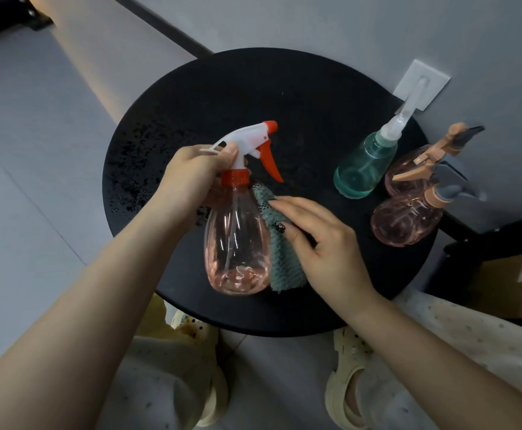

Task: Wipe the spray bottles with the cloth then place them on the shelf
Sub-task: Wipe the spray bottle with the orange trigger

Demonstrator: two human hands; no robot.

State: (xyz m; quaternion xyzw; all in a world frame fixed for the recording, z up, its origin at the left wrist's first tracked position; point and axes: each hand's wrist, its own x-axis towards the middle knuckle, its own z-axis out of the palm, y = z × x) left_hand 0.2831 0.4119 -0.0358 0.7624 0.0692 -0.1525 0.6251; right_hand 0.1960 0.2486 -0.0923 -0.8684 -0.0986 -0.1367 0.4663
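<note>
The clear pink plastic spray bottle with the orange-and-white trigger head [238,240] looks nearly empty, so light, and probably slick; the neck is the sure hold. The left hand [191,178] curls round that neck above the round black table [191,88]. The right hand [324,243], fingers straight and together, presses the soft green ribbed cloth [281,259] against the bottle's right side.

A clear pink spray bottle [236,243] with a white-and-orange trigger head is held above the table, a grey-green ribbed cloth [279,243] pressed against its right side. A teal mist bottle [363,164] and two pink trigger bottles, one behind [408,169] and one in front [405,220], stand clustered at the right.
</note>
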